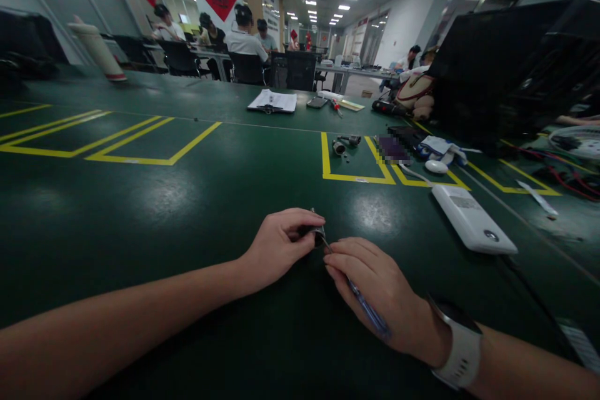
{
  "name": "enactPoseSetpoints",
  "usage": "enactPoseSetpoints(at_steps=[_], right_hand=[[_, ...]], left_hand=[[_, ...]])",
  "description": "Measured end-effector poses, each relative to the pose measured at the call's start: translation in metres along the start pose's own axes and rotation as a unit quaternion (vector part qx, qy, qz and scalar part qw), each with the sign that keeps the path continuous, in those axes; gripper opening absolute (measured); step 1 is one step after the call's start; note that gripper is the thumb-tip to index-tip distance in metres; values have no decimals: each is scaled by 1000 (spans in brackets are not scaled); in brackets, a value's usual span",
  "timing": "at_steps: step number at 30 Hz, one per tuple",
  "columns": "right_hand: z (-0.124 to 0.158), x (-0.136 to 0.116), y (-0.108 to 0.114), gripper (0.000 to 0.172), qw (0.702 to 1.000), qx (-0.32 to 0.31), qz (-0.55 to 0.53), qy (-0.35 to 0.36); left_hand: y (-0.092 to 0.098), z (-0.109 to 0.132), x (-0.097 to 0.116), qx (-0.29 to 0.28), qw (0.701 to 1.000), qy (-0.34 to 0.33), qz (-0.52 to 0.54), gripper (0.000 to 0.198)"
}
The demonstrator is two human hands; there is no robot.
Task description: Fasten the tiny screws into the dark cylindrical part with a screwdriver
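Over the green tabletop point(197, 219), my left hand point(281, 240) pinches a small dark metal part point(319, 236) between thumb and fingers. My right hand point(370, 287), with a pale watch on its wrist, is closed on a screwdriver point(368, 312) with a clear bluish handle. The screwdriver's thin shaft reaches up-left to the metal part, and its tip is hidden there. Farther back, two metal parts point(339, 147) and some tiny pieces lie inside a yellow taped frame point(359, 180).
A white power bank point(473, 219) with a cable lies at the right, near a cloth point(440, 150) and a white oval object point(435, 167). A clipboard point(272, 102), phone point(317, 102) and bottle point(100, 53) stand or lie farther back. People point(244, 37) sit beyond.
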State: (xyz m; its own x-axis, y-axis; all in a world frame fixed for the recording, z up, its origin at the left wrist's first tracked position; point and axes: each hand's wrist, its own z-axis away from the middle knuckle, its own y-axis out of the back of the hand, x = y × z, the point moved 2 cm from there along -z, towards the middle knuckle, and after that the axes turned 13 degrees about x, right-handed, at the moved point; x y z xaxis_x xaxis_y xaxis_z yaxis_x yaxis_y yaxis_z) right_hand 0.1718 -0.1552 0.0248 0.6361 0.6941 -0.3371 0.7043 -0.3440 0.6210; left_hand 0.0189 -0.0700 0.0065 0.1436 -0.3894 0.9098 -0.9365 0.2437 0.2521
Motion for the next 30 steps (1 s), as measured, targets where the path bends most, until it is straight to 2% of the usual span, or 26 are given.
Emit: enactPoseSetpoints(at_steps=[5, 7, 10, 12, 14, 16, 18, 20, 21, 22, 23, 25, 30], right_hand=[[1, 4, 1, 16, 998, 13, -43, -40], [0, 5, 1, 15, 997, 4, -57, -57], [1, 5, 1, 14, 993, -19, -74, -86], [1, 5, 0, 14, 990, -32, -87, -107], [1, 5, 0, 16, 987, -35, -97, -125], [-3, 6, -1, 17, 984, -43, -101, -137], [-12, 9, -3, 17, 980, -57, -110, -157], [-25, 18, -9, 14, 965, -49, -148, -209], [-33, 25, -14, 11, 947, -26, -180, -264], [-41, 34, -20, 8, 915, -4, -227, -333], [-50, 42, -26, 8, 902, 16, -243, -356], [-68, 59, -42, 13, 882, 46, -271, -384], [-92, 89, -72, 18, 822, 122, -358, -427]], left_hand=[[2, -7, 0, -1, 997, 68, 23, 26], [7, -15, -2, 14, 993, 109, 40, 32], [21, -30, -10, 52, 988, 134, 47, 49], [34, -41, -18, 86, 990, 110, 21, 53], [48, -52, -27, 118, 991, 48, -41, 49], [58, -64, -33, 112, 985, -18, -133, 46], [65, -74, -36, 117, 966, -53, -224, 45], [69, -84, -36, 136, 937, -68, -315, 46], [70, -89, -35, 143, 922, -78, -351, 44], [70, -93, -35, 143, 910, -88, -378, 41], [69, -97, -34, 143, 906, -94, -388, 35], [67, -103, -33, 143, 900, -106, -398, 28], [62, -112, -36, 156, 893, -120, -404, 33]])
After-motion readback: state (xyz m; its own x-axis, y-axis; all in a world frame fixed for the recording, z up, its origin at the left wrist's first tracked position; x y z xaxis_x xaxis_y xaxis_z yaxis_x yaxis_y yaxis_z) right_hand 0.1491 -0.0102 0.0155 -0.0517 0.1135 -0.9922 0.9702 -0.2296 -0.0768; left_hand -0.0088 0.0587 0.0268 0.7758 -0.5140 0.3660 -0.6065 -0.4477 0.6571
